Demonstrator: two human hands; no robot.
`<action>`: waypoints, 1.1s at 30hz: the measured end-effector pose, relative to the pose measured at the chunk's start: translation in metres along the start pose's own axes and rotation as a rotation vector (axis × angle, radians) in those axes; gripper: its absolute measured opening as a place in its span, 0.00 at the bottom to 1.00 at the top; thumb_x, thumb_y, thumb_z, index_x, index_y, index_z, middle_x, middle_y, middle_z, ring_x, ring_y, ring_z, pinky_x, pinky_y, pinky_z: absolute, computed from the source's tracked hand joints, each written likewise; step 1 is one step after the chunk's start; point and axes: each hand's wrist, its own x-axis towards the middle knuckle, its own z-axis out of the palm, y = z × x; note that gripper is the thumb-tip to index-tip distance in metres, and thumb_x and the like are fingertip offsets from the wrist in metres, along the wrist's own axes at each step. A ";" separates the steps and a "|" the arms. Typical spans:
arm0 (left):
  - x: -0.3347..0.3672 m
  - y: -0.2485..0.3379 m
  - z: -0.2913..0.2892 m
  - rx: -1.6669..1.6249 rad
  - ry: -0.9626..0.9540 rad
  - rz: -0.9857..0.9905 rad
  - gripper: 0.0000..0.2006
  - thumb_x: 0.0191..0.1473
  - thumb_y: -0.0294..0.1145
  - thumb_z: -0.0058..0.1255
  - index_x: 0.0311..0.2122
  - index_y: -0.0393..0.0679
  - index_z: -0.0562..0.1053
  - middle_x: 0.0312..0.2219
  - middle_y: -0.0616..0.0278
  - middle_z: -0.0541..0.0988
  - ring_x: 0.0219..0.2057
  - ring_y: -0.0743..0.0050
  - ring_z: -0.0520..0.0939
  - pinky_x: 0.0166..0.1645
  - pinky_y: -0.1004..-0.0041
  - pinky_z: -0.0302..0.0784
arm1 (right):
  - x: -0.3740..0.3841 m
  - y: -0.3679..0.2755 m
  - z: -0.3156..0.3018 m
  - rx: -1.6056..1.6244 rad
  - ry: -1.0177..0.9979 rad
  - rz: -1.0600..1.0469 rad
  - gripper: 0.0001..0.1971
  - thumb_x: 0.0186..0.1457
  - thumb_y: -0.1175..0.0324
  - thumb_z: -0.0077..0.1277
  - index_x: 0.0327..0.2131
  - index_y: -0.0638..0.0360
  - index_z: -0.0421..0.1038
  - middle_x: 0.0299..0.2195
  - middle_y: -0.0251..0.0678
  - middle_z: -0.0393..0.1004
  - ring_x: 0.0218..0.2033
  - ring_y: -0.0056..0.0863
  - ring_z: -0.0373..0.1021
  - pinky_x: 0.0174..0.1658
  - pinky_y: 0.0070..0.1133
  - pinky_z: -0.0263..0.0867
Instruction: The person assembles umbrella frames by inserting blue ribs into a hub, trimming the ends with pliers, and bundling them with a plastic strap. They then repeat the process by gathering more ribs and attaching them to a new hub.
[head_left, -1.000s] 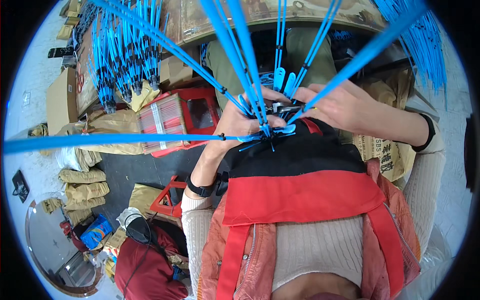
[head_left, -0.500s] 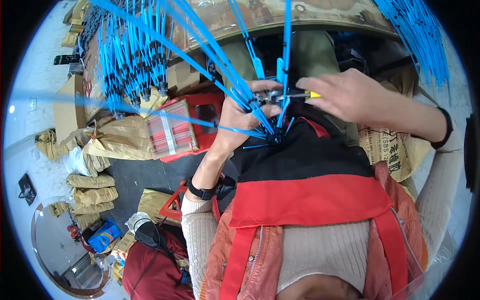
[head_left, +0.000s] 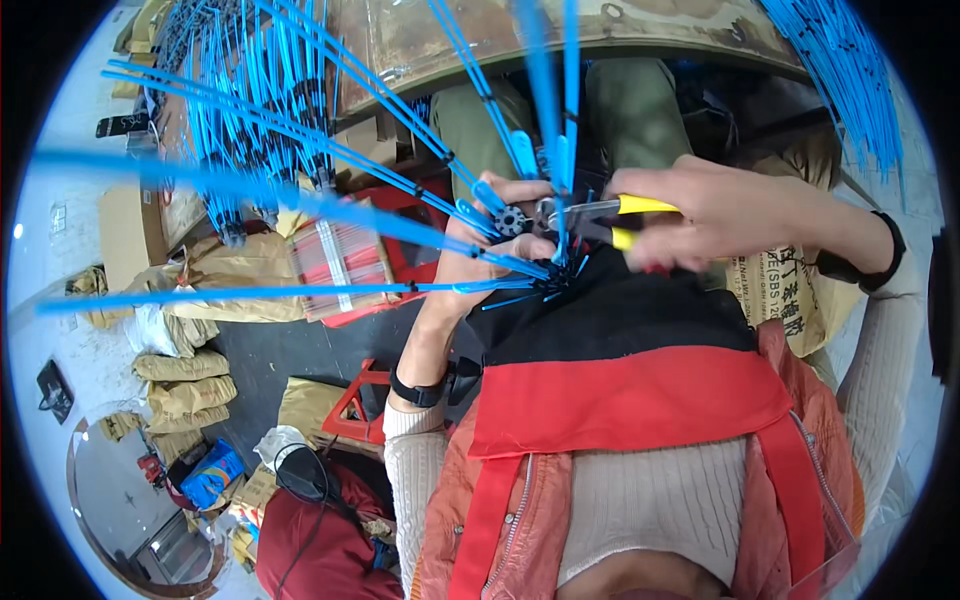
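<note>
The wooden table (head_left: 560, 28) bounds the working space above, its edge crossing over the knees; the black-and-red apron (head_left: 630, 395) bounds it below. The blue-ribbed frame (head_left: 380, 219) fans left and upward, several ribs crossing the table edge; the right forearm occupies the right side. The right hand (head_left: 700, 215), partly blurred, has its fingers wrapped around the spread handles of the pliers (head_left: 600, 209). The left hand (head_left: 455, 266) pinches the frame's gathered end, with the round black hub (head_left: 511, 220) between thumb and forefinger, just beside the pliers' tip.
</note>
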 end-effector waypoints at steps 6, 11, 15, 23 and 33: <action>0.003 0.000 -0.002 -0.124 -0.038 -0.077 0.21 0.38 0.29 0.69 0.42 0.41 0.78 0.31 0.64 0.73 0.35 0.72 0.74 0.42 0.73 0.68 | 0.009 0.025 0.036 0.103 0.057 0.002 0.14 0.54 0.66 0.54 0.38 0.64 0.64 0.23 0.36 0.70 0.25 0.25 0.71 0.27 0.21 0.65; 0.005 0.006 -0.001 -0.030 0.026 -0.100 0.22 0.38 0.29 0.69 0.42 0.41 0.78 0.31 0.64 0.73 0.34 0.73 0.74 0.41 0.73 0.68 | 0.007 0.011 0.012 -0.455 0.490 -0.261 0.17 0.54 0.64 0.54 0.40 0.66 0.63 0.23 0.34 0.71 0.23 0.26 0.71 0.26 0.22 0.66; 0.002 -0.007 -0.008 -0.067 -0.133 0.035 0.22 0.38 0.27 0.68 0.43 0.42 0.78 0.30 0.65 0.73 0.34 0.73 0.74 0.40 0.73 0.68 | 0.007 0.003 0.005 0.303 -0.190 0.248 0.18 0.55 0.63 0.53 0.42 0.67 0.63 0.23 0.37 0.72 0.22 0.32 0.71 0.27 0.24 0.67; 0.008 0.005 0.001 -0.031 0.014 -0.274 0.21 0.39 0.30 0.68 0.43 0.43 0.78 0.32 0.63 0.74 0.36 0.68 0.75 0.43 0.69 0.68 | 0.011 0.042 0.025 -0.508 0.550 -0.408 0.19 0.55 0.64 0.53 0.42 0.68 0.61 0.22 0.39 0.73 0.18 0.30 0.72 0.21 0.23 0.65; 0.001 0.001 0.005 -0.176 -0.099 -0.123 0.19 0.41 0.31 0.67 0.41 0.40 0.76 0.32 0.64 0.74 0.33 0.76 0.75 0.38 0.76 0.69 | 0.005 0.037 0.036 -0.067 0.334 -0.132 0.15 0.57 0.65 0.51 0.43 0.64 0.63 0.25 0.42 0.73 0.21 0.33 0.73 0.26 0.25 0.67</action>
